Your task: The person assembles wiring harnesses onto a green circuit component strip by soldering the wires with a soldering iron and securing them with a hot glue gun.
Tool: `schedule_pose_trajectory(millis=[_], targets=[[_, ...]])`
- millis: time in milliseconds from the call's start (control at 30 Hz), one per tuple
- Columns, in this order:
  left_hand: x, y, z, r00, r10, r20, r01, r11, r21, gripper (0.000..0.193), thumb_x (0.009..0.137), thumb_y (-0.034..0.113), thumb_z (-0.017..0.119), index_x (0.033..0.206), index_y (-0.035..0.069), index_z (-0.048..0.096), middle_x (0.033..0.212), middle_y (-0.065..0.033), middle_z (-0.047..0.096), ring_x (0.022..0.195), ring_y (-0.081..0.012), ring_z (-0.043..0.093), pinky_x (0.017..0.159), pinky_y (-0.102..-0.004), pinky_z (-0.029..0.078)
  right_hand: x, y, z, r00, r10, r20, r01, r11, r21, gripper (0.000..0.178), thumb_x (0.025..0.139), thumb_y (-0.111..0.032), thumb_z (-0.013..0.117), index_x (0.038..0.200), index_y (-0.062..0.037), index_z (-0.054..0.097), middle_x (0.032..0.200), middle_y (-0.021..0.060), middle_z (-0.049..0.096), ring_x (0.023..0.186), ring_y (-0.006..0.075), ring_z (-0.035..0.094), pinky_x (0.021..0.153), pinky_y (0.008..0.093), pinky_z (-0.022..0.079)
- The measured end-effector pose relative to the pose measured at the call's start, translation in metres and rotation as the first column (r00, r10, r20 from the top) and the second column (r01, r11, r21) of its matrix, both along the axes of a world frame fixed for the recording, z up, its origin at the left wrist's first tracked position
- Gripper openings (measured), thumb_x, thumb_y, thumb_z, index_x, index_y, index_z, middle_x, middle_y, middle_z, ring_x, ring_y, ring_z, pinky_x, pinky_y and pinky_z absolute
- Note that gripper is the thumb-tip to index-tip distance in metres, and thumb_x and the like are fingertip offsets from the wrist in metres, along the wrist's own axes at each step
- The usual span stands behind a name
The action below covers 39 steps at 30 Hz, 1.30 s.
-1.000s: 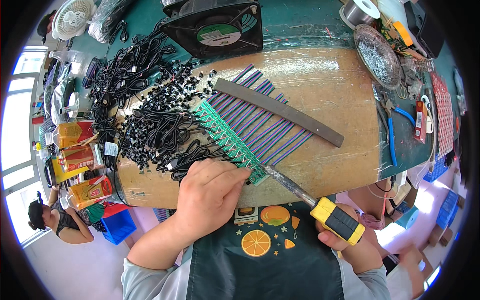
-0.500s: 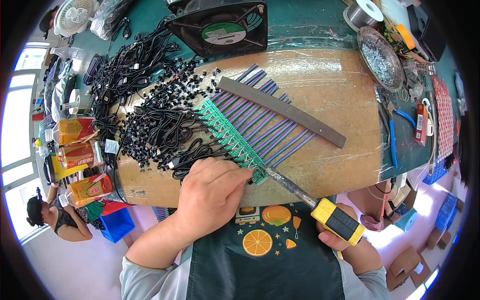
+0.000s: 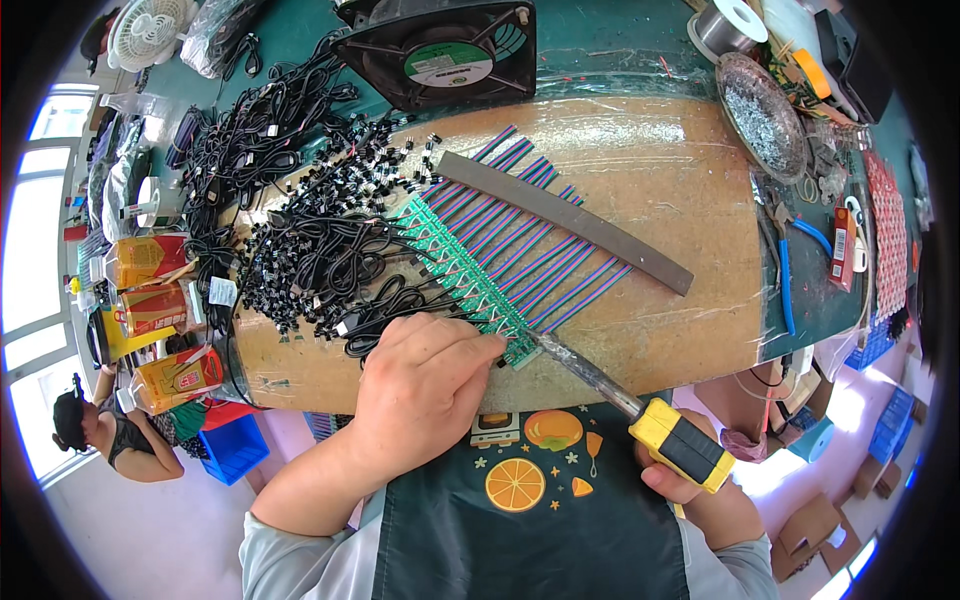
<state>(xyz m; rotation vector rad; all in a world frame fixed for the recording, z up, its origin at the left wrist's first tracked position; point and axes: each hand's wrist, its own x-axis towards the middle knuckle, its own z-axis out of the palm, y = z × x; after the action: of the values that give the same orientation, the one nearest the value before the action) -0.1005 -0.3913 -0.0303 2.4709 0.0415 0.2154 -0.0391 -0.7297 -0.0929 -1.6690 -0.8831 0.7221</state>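
Note:
A strip of green circuit boards (image 3: 462,272) lies slantwise on the worktop. Striped ribbon wires (image 3: 530,245) run from its right side, and black cables (image 3: 400,300) with thin leads meet its left side. My left hand (image 3: 425,380) is closed at the strip's near end, thumb and finger pinching a black cable whose end is mostly hidden. My right hand (image 3: 685,465) grips the yellow and black handle of a soldering iron (image 3: 595,378). Its tip is close to the near end of the boards; contact is hard to judge. Across the ribbon wires rests a flat brown bar (image 3: 565,222).
Heaped black cables (image 3: 300,240) cover the left of the brown work board (image 3: 690,200). A black fan (image 3: 440,60) stands at the back. Right of it are a solder spool (image 3: 728,28), a dish of metal scraps (image 3: 762,115) and blue-handled pliers (image 3: 785,280). Drink bottles (image 3: 180,380) line the left.
The soldering iron and my right hand have shifted slightly to the right and toward me, the tip drawing back a little along the board. My left hand stays in place.

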Motion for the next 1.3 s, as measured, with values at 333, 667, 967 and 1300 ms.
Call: schedule_pose_trajectory(millis=[333, 667, 967, 1300], targets=[[0.000, -0.001, -0.001, 1.000, -0.001, 0.006, 0.001, 1.000, 0.012, 0.019, 0.075, -0.002, 0.075, 0.093, 0.005, 0.075, 0.085, -0.0075, 0.071, 0.078, -0.0257, 0.067, 0.072, -0.0358, 0.051, -0.009, -0.009, -0.004, 0.997, -0.051, -0.053, 0.050, 0.999, -0.010, 0.045, 0.080, -0.032, 0.081, 0.109, -0.0010, 0.067, 0.095, 0.0128, 0.071, 0.076, 0.0310, 0.071, 0.067, 0.0374, 0.057], [-0.002, -0.002, -0.001, 0.999, -0.028, 0.017, 0.028, 0.999, 0.035, 0.019, 0.075, -0.001, 0.076, 0.093, 0.006, 0.075, 0.084, -0.0059, 0.070, 0.077, -0.0243, 0.066, 0.072, -0.0357, 0.049, -0.012, -0.010, -0.007, 0.995, -0.068, -0.071, 0.069, 0.997, 0.016, 0.047, 0.076, -0.028, 0.083, 0.109, 0.0002, 0.066, 0.093, 0.0129, 0.072, 0.073, 0.0296, 0.071, 0.065, 0.0357, 0.056], [-0.006, -0.004, -0.004, 0.998, -0.045, 0.051, 0.042, 0.997, 0.058, 0.022, 0.074, -0.002, 0.076, 0.096, 0.006, 0.074, 0.086, -0.0062, 0.069, 0.076, -0.0248, 0.065, 0.071, -0.0368, 0.048, -0.012, -0.009, -0.009, 0.997, -0.069, -0.033, 0.070, 0.997, 0.016, 0.046, 0.074, -0.028, 0.084, 0.105, -0.0007, 0.065, 0.087, 0.0114, 0.071, 0.068, 0.0284, 0.069, 0.062, 0.0347, 0.055], [-0.007, -0.006, -0.010, 0.984, -0.090, 0.155, 0.068, 0.987, 0.143, 0.031, 0.068, -0.005, 0.077, 0.098, 0.004, 0.073, 0.087, -0.0064, 0.066, 0.075, -0.0247, 0.064, 0.068, -0.0369, 0.048, -0.013, -0.010, -0.008, 0.998, -0.067, 0.001, 0.067, 0.998, 0.007, 0.046, 0.074, -0.027, 0.084, 0.106, -0.0004, 0.066, 0.088, 0.0130, 0.071, 0.070, 0.0299, 0.070, 0.063, 0.0350, 0.055]])
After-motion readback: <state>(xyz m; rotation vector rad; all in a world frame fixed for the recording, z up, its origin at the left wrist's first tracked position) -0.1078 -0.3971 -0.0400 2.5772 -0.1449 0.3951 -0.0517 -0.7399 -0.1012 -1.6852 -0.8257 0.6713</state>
